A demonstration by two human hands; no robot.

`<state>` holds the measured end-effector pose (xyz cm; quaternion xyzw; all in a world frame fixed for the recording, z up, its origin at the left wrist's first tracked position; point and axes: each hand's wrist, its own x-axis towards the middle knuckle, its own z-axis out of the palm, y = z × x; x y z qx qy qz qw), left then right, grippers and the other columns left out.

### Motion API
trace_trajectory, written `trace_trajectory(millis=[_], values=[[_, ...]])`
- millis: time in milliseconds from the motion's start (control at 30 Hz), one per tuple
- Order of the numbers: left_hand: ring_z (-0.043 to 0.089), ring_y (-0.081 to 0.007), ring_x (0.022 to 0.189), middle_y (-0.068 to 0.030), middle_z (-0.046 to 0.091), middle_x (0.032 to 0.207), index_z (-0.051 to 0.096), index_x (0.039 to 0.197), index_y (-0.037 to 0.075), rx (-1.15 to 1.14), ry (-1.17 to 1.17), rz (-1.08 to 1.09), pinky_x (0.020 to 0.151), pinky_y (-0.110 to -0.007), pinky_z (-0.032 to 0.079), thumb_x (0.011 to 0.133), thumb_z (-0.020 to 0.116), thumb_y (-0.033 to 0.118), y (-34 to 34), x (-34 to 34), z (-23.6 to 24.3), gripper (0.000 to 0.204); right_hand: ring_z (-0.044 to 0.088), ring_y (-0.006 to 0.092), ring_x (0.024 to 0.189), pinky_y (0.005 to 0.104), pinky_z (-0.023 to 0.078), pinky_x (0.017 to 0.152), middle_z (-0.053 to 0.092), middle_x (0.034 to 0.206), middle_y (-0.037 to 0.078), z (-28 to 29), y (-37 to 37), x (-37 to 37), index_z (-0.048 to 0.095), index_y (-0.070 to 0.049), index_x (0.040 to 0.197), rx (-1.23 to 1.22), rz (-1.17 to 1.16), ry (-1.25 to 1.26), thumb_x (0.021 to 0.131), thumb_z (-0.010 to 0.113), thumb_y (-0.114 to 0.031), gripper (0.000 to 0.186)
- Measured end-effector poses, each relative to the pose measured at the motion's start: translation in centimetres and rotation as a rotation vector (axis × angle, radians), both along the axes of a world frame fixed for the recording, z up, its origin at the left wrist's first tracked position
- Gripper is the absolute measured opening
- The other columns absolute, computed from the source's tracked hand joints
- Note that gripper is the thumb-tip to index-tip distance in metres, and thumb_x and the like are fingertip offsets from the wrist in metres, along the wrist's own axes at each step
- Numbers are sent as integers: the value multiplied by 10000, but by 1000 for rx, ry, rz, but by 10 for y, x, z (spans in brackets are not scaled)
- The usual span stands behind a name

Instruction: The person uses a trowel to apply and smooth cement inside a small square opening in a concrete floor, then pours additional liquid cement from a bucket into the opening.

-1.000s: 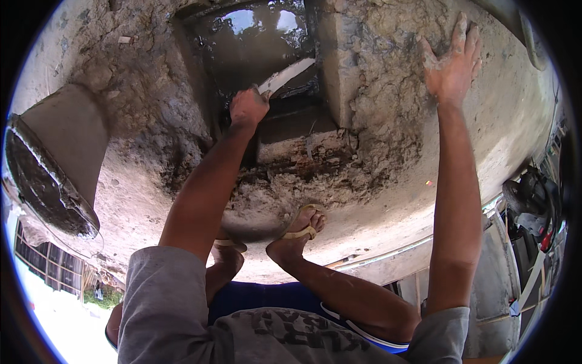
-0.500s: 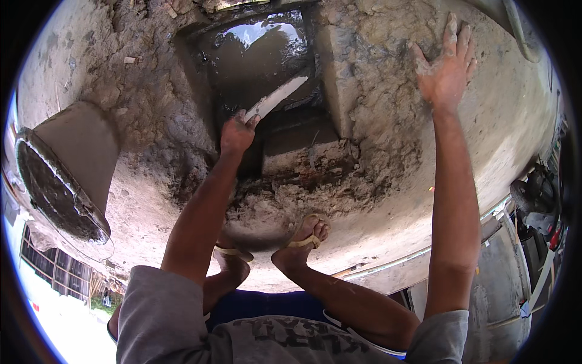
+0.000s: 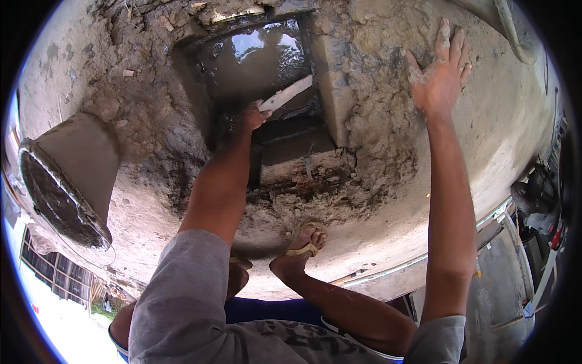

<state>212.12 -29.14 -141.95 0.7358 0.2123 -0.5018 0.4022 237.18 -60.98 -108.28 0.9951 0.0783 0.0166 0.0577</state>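
Note:
My left hand (image 3: 257, 116) is closed round the near end of a pale flat strip, perhaps wood (image 3: 287, 94), and reaches down into a square pit (image 3: 335, 91). The strip slants up to the right, its far end by the pit's right wall. Grey, murky water (image 3: 242, 79) with bright reflections lies in the pit. To the right, my right hand (image 3: 441, 82) rests with spread fingers on the ground beside rough, wet mortar (image 3: 382, 91). Grey smears coat its fingers.
A mud-coated bucket (image 3: 82, 151) lies tipped on its side at the left. My sandalled foot (image 3: 306, 242) stands near the pit's front edge. A hose or pipe (image 3: 512, 30) curves at the upper right. Dark machinery (image 3: 536, 191) sits at the far right.
My left hand has moved a little right and farther into the pit, the strip with it. The water's reflections have shifted. My right hand stays on the ground.

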Motion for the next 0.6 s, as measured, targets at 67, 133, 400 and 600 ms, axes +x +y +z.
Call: trace_trajectory(millis=[67, 133, 400, 600], values=[[539, -277, 1140, -156, 544, 1258, 534, 1241, 48, 0, -114, -216, 960, -384, 424, 801, 697, 330, -8, 26, -6, 547, 180, 360, 1394, 568, 142, 1109, 209, 1507, 183, -1, -5, -1, 223, -192, 1478, -5, -14, -6, 813, 638, -439, 822], [527, -282, 1154, -128, 531, 1287, 545, 1237, 76, -37, -243, -436, 961, -385, 422, 773, 725, 308, 30, 39, -38, 550, 185, 363, 1392, 569, 141, 1109, 214, 1503, 187, -3, 1, 0, 226, -188, 1477, 21, 11, -8, 813, 638, -441, 822], [595, -320, 1034, -118, 640, 1084, 583, 1183, 169, 113, -443, -529, 893, -424, 471, 838, 639, 295, -76, 79, -41, 372, 205, 373, 1383, 591, 151, 1095, 237, 1489, 200, -10, 3, 0, 204, -217, 1484, 46, 80, -46, 804, 635, -522, 862], [633, -292, 973, -128, 659, 996, 584, 1111, 117, 289, -484, -379, 841, -419, 509, 875, 565, 307, -115, 80, 8, 303, 222, 379, 1374, 606, 166, 1083, 259, 1469, 218, -10, -6, 1, 216, -209, 1481, 35, 137, -71, 804, 631, -534, 858]])
